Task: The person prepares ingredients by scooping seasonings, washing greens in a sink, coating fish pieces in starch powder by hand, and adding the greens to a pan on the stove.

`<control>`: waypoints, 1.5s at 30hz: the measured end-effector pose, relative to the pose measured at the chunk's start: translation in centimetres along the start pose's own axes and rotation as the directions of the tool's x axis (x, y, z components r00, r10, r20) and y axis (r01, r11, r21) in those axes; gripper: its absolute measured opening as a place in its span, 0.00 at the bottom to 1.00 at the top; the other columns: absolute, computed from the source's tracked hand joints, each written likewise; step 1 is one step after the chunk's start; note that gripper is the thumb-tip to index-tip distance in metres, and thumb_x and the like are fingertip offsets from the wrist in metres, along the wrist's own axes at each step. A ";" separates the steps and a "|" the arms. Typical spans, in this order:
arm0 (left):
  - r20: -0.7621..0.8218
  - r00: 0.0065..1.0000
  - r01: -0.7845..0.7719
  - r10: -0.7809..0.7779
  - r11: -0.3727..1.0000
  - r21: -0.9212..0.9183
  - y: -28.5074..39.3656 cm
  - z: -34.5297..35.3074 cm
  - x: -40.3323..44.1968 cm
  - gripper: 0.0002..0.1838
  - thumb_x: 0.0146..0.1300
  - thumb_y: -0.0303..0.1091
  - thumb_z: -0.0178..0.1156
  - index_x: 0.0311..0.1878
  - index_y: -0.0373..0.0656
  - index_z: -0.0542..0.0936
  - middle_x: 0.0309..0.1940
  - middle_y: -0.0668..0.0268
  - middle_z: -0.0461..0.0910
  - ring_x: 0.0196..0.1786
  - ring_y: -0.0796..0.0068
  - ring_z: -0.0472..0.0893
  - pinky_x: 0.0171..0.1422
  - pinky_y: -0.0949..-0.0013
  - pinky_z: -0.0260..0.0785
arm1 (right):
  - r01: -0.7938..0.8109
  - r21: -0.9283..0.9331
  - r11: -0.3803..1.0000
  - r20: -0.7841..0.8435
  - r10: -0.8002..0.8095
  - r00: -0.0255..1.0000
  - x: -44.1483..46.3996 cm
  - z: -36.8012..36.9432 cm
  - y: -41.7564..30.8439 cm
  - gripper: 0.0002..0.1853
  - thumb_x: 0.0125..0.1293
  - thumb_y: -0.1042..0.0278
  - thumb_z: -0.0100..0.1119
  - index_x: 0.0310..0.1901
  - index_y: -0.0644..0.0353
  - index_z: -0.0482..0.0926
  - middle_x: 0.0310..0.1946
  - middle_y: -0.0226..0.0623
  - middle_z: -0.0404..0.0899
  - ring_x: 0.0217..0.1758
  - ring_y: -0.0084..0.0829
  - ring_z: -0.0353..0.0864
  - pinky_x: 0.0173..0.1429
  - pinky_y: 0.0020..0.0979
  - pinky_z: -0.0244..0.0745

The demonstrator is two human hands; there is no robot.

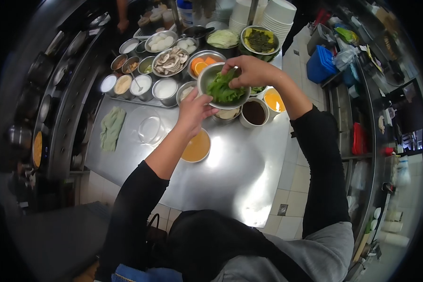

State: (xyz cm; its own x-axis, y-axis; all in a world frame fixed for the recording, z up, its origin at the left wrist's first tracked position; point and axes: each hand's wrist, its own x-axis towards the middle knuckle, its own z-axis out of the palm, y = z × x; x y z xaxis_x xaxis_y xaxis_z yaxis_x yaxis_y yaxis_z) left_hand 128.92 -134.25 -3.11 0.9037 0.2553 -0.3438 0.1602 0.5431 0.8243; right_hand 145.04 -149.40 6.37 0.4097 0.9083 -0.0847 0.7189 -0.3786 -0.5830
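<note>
My left hand [193, 112] grips the near-left rim of a metal bowl [203, 83], which is tipped toward me above the other containers. Green leaves [223, 90], lettuce-like, lie inside it. From the right, my right hand [250, 73] reaches over the rim with its fingers curled down into the leaves. Below the left hand stands a round container of orange-brown broth [196, 146]. Just right of the bowl are a container of dark liquid [254, 113] and one of yellow liquid [274, 100].
Sliced mushrooms [170, 61], orange pieces [201, 65], white eggs [160, 42] and shredded cabbage [222, 38] fill bowls behind. Clear lids [150, 129] and a green cloth [111, 128] lie left on the steel table [235, 174]. Stacked white tubs [278, 16] stand at the back. Another person's hand [123, 24] shows far left.
</note>
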 end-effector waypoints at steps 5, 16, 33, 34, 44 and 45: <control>-0.014 1.000 0.014 -0.014 1.000 -0.003 -0.2 -1.3 -0.8 0.25 0.64 0.22 0.54 0.65 0.42 0.71 0.48 0.62 0.79 0.39 0.71 0.82 0.44 0.69 0.80 | -0.042 0.038 0.998 -0.033 0.043 0.999 -0.7 -0.7 0.3 0.14 0.55 0.72 0.66 0.45 0.59 0.84 0.38 0.37 0.85 0.41 0.30 0.84 0.48 0.30 0.78; -0.108 0.994 0.003 -0.003 1.000 0.003 1.4 -5.8 -3.0 0.23 0.65 0.24 0.54 0.64 0.43 0.71 0.46 0.64 0.79 0.39 0.72 0.80 0.45 0.69 0.79 | -0.180 -0.119 0.976 -0.287 0.140 0.948 1.1 -1.4 10.4 0.11 0.56 0.67 0.66 0.40 0.62 0.85 0.36 0.45 0.86 0.37 0.38 0.85 0.44 0.37 0.79; -0.163 0.986 -0.024 0.027 1.000 0.021 1.4 -6.4 -3.9 0.22 0.65 0.23 0.55 0.63 0.40 0.71 0.47 0.61 0.79 0.38 0.71 0.81 0.44 0.69 0.79 | -0.138 -0.328 0.935 -0.320 0.027 0.947 4.6 9.0 14.9 0.15 0.54 0.60 0.69 0.43 0.54 0.85 0.41 0.45 0.85 0.47 0.46 0.83 0.53 0.43 0.78; -0.160 0.987 -0.020 0.023 1.000 0.020 1.4 -6.2 -3.9 0.22 0.65 0.23 0.55 0.63 0.40 0.71 0.47 0.61 0.79 0.38 0.71 0.81 0.44 0.69 0.79 | -0.127 -0.310 0.942 -0.308 0.026 0.951 4.8 9.1 15.0 0.16 0.53 0.58 0.71 0.41 0.56 0.85 0.38 0.45 0.85 0.45 0.46 0.83 0.52 0.43 0.77; -0.162 0.986 -0.017 0.022 0.999 0.033 0.8 -5.9 -2.9 0.21 0.65 0.24 0.54 0.62 0.44 0.71 0.45 0.65 0.79 0.38 0.74 0.80 0.45 0.69 0.79 | -0.230 -0.326 0.917 -0.061 0.222 0.973 3.5 3.8 14.6 0.18 0.53 0.62 0.70 0.46 0.55 0.85 0.44 0.43 0.85 0.50 0.42 0.83 0.55 0.39 0.78; -0.150 0.989 -0.011 0.017 0.999 0.035 0.6 -5.8 -2.7 0.21 0.65 0.24 0.54 0.62 0.44 0.71 0.45 0.65 0.79 0.38 0.74 0.80 0.45 0.69 0.79 | -0.273 -0.331 0.903 -0.028 0.280 0.960 2.9 4.4 12.5 0.20 0.53 0.64 0.69 0.51 0.53 0.84 0.51 0.43 0.83 0.54 0.43 0.81 0.58 0.38 0.77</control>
State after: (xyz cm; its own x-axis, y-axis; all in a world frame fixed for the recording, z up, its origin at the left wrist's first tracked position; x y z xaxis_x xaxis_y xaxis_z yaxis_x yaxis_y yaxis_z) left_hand 124.27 -129.93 -4.29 0.8364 0.3813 -0.3937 0.1636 0.5120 0.8433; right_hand 152.73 -150.67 -4.71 0.6101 0.7608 -0.2215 0.7234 -0.6488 -0.2361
